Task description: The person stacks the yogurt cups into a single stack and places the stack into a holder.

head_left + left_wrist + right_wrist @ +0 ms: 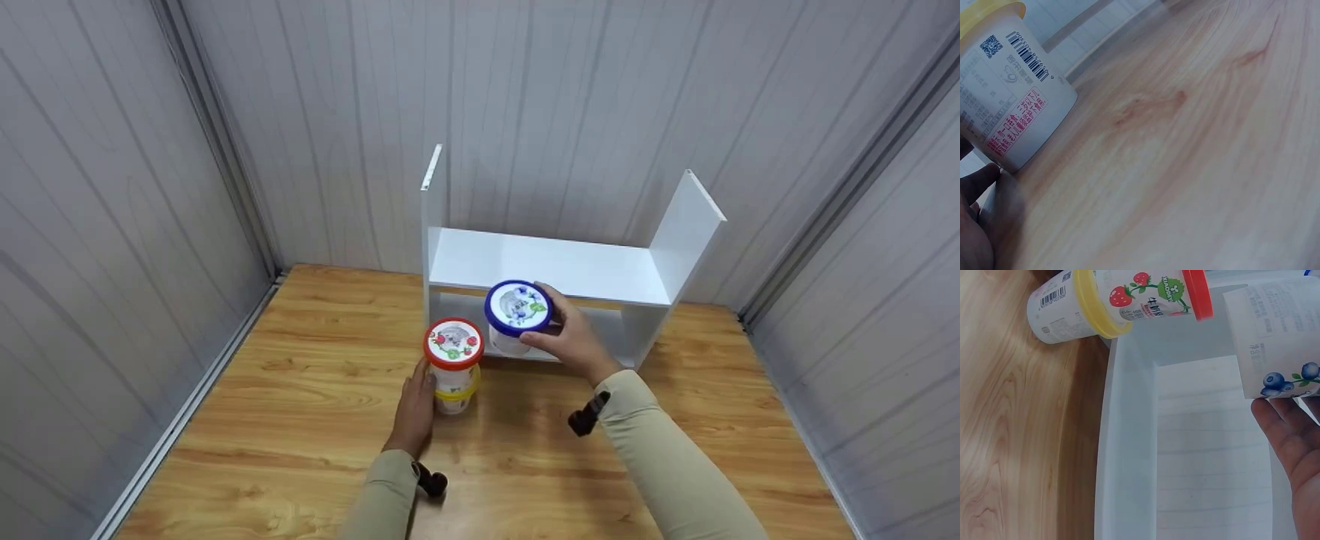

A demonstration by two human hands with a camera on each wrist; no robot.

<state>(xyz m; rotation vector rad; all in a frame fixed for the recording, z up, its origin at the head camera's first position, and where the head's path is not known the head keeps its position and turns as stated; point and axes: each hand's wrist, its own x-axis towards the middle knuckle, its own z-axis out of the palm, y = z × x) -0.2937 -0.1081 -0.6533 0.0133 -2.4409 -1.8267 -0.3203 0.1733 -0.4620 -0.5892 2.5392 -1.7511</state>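
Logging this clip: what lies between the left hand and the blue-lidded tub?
The red-lidded tub, atop the yellow-lidded tub, in the head view.

The place looks like a small booth, more a test or recording bay than a home. Pale panelled walls (360,112) with grey streaks rise on three sides, metal strips (225,154) line the corners, and a wood-grain surface (300,427) spans between them. Black devices (581,423) worn at the cuffs (628,391) add to the set-up look.
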